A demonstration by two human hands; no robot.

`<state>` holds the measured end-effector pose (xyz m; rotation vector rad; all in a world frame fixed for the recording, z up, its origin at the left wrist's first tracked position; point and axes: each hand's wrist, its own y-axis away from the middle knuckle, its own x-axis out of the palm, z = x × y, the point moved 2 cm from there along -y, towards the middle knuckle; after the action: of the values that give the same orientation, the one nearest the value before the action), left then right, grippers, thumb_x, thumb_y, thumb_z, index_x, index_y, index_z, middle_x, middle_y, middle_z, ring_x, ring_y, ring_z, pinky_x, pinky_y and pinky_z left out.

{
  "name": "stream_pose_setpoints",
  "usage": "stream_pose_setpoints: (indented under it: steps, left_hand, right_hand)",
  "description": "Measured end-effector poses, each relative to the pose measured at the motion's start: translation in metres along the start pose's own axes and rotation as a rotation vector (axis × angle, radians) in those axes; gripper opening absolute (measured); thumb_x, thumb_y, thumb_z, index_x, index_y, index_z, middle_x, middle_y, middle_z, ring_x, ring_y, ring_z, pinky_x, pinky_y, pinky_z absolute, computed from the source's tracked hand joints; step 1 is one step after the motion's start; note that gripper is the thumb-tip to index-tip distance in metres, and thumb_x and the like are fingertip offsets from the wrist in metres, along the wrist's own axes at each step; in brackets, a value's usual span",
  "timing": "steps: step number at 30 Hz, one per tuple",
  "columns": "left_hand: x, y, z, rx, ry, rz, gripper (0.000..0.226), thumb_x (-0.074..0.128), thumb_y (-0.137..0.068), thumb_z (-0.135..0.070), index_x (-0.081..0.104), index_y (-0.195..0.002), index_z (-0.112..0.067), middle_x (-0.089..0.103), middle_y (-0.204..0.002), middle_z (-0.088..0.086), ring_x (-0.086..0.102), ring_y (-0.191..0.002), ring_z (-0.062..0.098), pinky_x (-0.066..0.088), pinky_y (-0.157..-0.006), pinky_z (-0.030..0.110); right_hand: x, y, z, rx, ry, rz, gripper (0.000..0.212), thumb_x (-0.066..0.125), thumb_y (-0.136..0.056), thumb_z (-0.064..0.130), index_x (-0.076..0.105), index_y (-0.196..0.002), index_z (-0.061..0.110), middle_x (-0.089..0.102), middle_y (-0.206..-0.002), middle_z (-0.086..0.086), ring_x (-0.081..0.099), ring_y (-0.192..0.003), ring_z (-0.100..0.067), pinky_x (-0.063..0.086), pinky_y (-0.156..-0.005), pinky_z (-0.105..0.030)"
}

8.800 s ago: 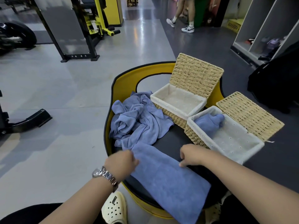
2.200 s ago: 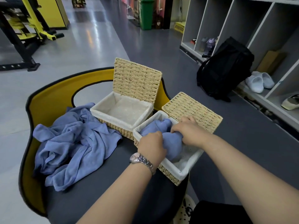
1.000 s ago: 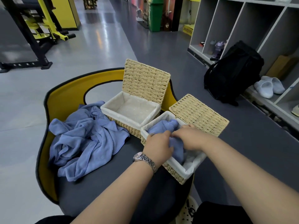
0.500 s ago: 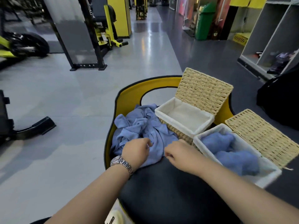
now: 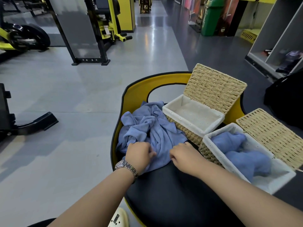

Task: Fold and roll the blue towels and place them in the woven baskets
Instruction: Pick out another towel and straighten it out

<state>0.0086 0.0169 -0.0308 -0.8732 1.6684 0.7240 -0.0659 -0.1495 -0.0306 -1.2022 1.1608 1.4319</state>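
Both hands on the near edge of the crumpled blue towel pile [image 5: 152, 130], which lies on the left part of the black seat with yellow rim [image 5: 136, 89]. Left hand [image 5: 139, 155], wristwatch [image 5: 126, 166] on the wrist, fingers curled and pinching towel fabric. Right hand [image 5: 184, 155] also curled at the cloth's edge, just beside the left; whether it actually grips the fabric can't be told. Two woven baskets right of the pile, touching each other, both with white liners and lids open. Far basket [image 5: 185, 128] shows only its liner, lid upright behind it. Near basket [image 5: 211, 154] holds two rolled blue towels [image 5: 246, 161], one behind the other; its lid lies tilted back to the right. A cream clog [image 5: 118, 217] shows on the floor below the seat.
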Motion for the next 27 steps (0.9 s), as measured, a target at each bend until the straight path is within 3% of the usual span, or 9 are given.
stream_pose_setpoints:
  steps: [3,8,10,12,14,18,21,24,27]
  left_hand:
    - [-0.009,0.007,-0.007,-0.024,0.058,0.187,0.029,0.064,-0.082,-0.043,0.064,-0.085,-0.014,0.062,-0.073,-0.002,0.063,-0.081,0.022,0.045,-0.068,0.031]
    - [-0.004,0.026,-0.012,-0.025,-0.25,0.905,0.044,0.057,-0.083,-0.058,0.064,-0.083,-0.015,0.065,-0.079,0.002,0.057,-0.072,0.023,0.044,-0.07,0.028]
    - [0.003,0.026,-0.013,-0.136,-0.114,0.836,0.062,0.047,-0.084,-0.068,0.067,-0.093,-0.01,0.07,-0.091,0.007,0.064,-0.084,0.024,0.045,-0.075,0.031]
    - [0.006,0.022,-0.017,-0.193,-0.041,0.583,0.061,0.041,-0.09,-0.063,0.064,-0.099,-0.008,0.068,-0.098,0.011,0.064,-0.094,0.026,0.043,-0.076,0.032]
    - [0.007,0.018,-0.019,-0.133,-0.031,0.431,0.044,0.047,-0.091,-0.054,0.057,-0.089,-0.011,0.061,-0.087,0.009,0.062,-0.087,0.025,0.04,-0.068,0.03]
    - [0.003,0.016,-0.024,-0.033,0.095,0.402,0.033,0.063,-0.087,-0.036,0.041,-0.072,-0.016,0.042,-0.071,-0.002,0.051,-0.073,0.018,0.03,-0.059,0.023]
    - [0.003,0.019,-0.03,0.084,0.157,0.31,0.032,0.064,-0.084,-0.027,0.035,-0.071,-0.019,0.038,-0.066,-0.004,0.05,-0.071,0.022,0.021,-0.052,0.026]
    - [0.002,0.024,-0.037,0.249,0.131,0.252,0.023,0.057,-0.087,-0.02,0.046,-0.106,-0.016,0.047,-0.078,-0.002,0.049,-0.068,0.021,0.026,-0.056,0.027]
    - [-0.008,0.023,-0.035,0.348,0.031,0.272,0.031,0.051,-0.088,-0.016,0.05,-0.118,-0.025,0.057,-0.086,-0.001,0.051,-0.068,0.02,0.038,-0.057,0.032]
  right_hand:
    - [-0.003,0.0,-0.002,0.003,-0.006,-0.013,0.016,0.041,-0.092,0.02,0.05,-0.079,0.022,0.052,-0.081,0.001,0.052,-0.089,-0.025,0.035,-0.082,-0.036]
    - [0.001,-0.003,-0.01,0.12,-0.019,0.007,0.012,0.045,-0.092,0.02,0.055,-0.09,0.017,0.058,-0.095,-0.003,0.056,-0.097,-0.029,0.04,-0.084,-0.04]
    - [0.003,-0.005,-0.013,0.174,-0.014,-0.031,0.019,0.049,-0.09,0.02,0.055,-0.105,0.011,0.055,-0.112,-0.009,0.053,-0.105,-0.031,0.039,-0.088,-0.041]
    - [0.005,-0.008,-0.017,0.245,-0.066,-0.07,0.031,0.053,-0.09,0.021,0.048,-0.117,0.008,0.049,-0.121,-0.011,0.051,-0.11,-0.032,0.041,-0.089,-0.04]
    - [0.005,-0.011,-0.021,0.318,-0.197,-0.049,0.045,0.053,-0.091,0.023,0.039,-0.13,0.008,0.043,-0.131,-0.011,0.049,-0.116,-0.033,0.043,-0.091,-0.041]
    - [0.008,-0.012,-0.028,0.359,-0.269,0.009,0.046,0.053,-0.092,0.024,0.039,-0.133,0.008,0.043,-0.136,-0.009,0.046,-0.123,-0.031,0.042,-0.097,-0.04]
    - [0.001,-0.011,-0.023,0.253,-0.152,-0.068,0.043,0.051,-0.092,0.022,0.043,-0.134,0.018,0.043,-0.14,-0.003,0.04,-0.126,-0.026,0.031,-0.105,-0.036]
    - [-0.019,-0.012,-0.007,-0.047,-0.086,-0.195,0.062,0.048,-0.087,0.003,0.038,-0.142,0.03,0.024,-0.157,0.006,0.018,-0.142,-0.019,0.011,-0.113,-0.037]
    - [-0.033,-0.011,0.006,-0.168,-0.254,-0.029,0.056,0.046,-0.085,-0.001,0.056,-0.129,0.032,0.047,-0.145,0.006,0.032,-0.138,-0.018,0.021,-0.113,-0.043]
